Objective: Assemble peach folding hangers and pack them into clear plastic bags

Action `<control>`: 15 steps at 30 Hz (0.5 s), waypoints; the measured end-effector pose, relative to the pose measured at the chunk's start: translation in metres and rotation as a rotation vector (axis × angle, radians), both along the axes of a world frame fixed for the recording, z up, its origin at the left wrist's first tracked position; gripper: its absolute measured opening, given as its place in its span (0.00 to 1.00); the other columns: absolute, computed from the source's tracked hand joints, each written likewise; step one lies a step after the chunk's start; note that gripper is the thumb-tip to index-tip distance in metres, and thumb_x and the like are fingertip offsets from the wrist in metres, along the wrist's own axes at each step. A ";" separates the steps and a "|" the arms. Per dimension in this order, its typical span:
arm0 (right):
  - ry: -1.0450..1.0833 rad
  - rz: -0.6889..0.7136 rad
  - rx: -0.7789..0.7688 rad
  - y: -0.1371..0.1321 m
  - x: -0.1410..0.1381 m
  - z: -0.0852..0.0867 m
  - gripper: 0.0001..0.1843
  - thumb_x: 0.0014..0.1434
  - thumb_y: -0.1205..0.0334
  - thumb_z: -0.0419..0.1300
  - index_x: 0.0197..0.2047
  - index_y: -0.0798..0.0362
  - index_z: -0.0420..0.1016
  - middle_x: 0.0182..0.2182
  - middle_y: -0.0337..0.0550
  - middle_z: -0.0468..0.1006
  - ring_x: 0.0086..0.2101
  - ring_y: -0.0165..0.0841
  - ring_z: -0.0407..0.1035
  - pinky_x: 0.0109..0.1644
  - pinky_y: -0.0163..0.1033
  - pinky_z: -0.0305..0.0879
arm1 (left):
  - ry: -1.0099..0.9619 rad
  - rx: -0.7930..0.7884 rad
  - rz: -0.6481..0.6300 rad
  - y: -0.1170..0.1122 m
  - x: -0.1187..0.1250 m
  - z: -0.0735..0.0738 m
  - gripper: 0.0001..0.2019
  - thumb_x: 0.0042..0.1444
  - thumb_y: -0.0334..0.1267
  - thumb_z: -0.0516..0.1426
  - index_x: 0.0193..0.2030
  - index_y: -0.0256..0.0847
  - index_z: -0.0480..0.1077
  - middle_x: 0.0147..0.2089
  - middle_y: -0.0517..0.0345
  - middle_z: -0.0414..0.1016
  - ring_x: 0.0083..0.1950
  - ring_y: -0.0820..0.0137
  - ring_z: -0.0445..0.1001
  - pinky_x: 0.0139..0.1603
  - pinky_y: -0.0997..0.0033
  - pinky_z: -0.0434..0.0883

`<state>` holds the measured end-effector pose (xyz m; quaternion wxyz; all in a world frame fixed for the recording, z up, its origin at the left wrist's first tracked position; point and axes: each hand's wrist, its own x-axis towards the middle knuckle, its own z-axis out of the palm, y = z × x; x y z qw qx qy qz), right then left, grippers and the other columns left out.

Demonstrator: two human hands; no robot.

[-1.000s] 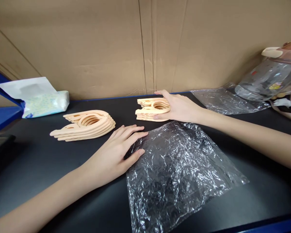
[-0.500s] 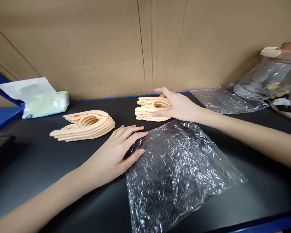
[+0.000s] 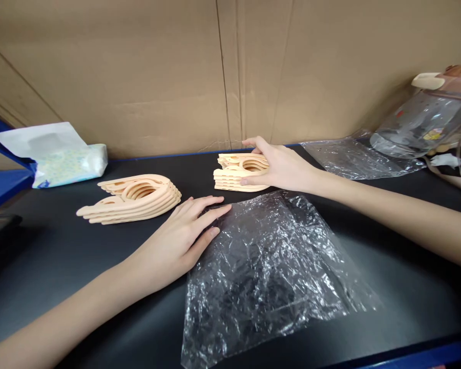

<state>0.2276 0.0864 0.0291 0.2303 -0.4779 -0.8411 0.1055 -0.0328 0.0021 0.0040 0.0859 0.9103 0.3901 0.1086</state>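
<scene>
My right hand is wrapped round a small stack of peach plastic hangers near the back of the black table, thumb in front and fingers behind. My left hand lies flat with fingers stretched out, pressing the near left edge of a crinkled clear plastic bag spread in front of me. A second, wider stack of peach hangers rests to the left, a little beyond my left hand and untouched.
A cardboard wall stands behind the table. A pack of wipes sits at the back left by a blue shelf frame. Another clear bag and a clear bottle with a peach cap lie at the back right.
My left hand has drawn the bag's left edge slightly towards me and left, so the bag has shifted. My right hand stays closed on the small hanger stack.
</scene>
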 end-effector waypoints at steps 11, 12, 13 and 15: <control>0.037 0.089 0.065 0.008 0.004 0.000 0.42 0.51 0.47 0.66 0.65 0.57 0.61 0.51 0.53 0.76 0.50 0.49 0.69 0.56 0.57 0.62 | -0.079 -0.036 0.078 0.000 -0.001 0.001 0.22 0.72 0.48 0.43 0.68 0.49 0.59 0.70 0.57 0.61 0.70 0.62 0.60 0.72 0.52 0.57; 0.050 0.082 0.081 0.008 0.004 0.002 0.42 0.50 0.48 0.66 0.65 0.57 0.62 0.51 0.52 0.76 0.51 0.49 0.68 0.57 0.57 0.62 | -0.083 -0.041 0.073 0.001 -0.001 0.000 0.22 0.72 0.48 0.43 0.68 0.49 0.59 0.69 0.57 0.62 0.70 0.63 0.60 0.72 0.53 0.57; 0.066 0.076 0.096 0.007 0.004 0.005 0.43 0.50 0.48 0.67 0.64 0.56 0.62 0.51 0.52 0.76 0.51 0.49 0.68 0.57 0.57 0.61 | -0.081 -0.045 0.065 0.002 -0.001 -0.001 0.21 0.72 0.48 0.43 0.67 0.48 0.60 0.69 0.56 0.63 0.69 0.63 0.61 0.72 0.54 0.58; 0.112 0.098 0.103 0.004 0.008 0.013 0.43 0.49 0.48 0.67 0.65 0.56 0.61 0.52 0.52 0.75 0.52 0.49 0.67 0.58 0.57 0.61 | -0.075 -0.034 0.045 0.003 -0.001 -0.004 0.21 0.72 0.48 0.43 0.66 0.47 0.61 0.68 0.54 0.64 0.69 0.63 0.62 0.71 0.54 0.60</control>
